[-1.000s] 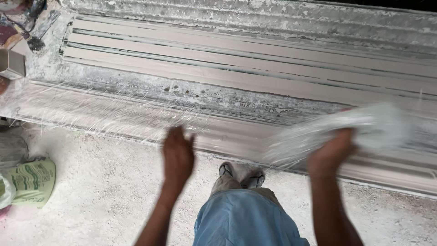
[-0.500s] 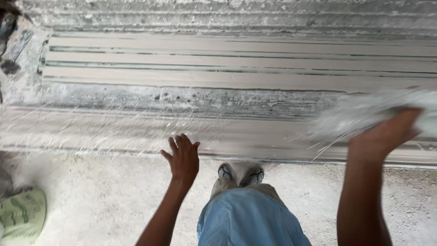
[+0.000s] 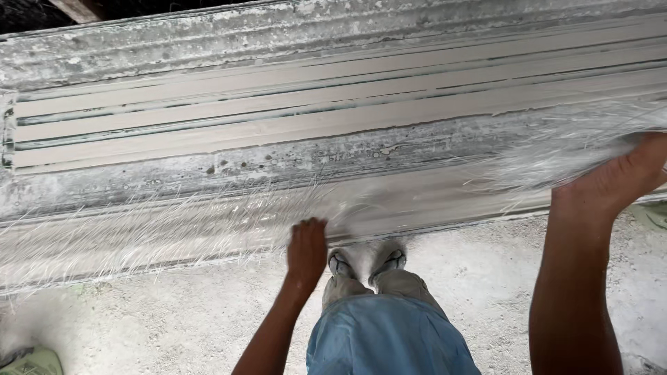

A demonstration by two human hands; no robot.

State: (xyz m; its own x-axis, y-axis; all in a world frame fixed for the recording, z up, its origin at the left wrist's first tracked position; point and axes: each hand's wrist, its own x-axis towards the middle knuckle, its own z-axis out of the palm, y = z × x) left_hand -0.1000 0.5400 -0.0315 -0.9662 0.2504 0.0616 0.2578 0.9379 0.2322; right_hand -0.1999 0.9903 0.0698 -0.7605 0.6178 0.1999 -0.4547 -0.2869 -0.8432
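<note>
The left hand (image 3: 307, 251) presses its closed fingers flat on the fibre mat (image 3: 174, 232), which lies along the near edge of the mould (image 3: 278, 118). The right hand (image 3: 618, 182) grips a loose fibre bunch (image 3: 556, 156) at the mould's right end, lifted to spread.

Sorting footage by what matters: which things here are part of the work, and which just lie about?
In the work: left hand on the fibre strands; right hand holding a fibre bundle; long grey mould.

Lying about: green thing on the floor, cut off by the edge.
</note>
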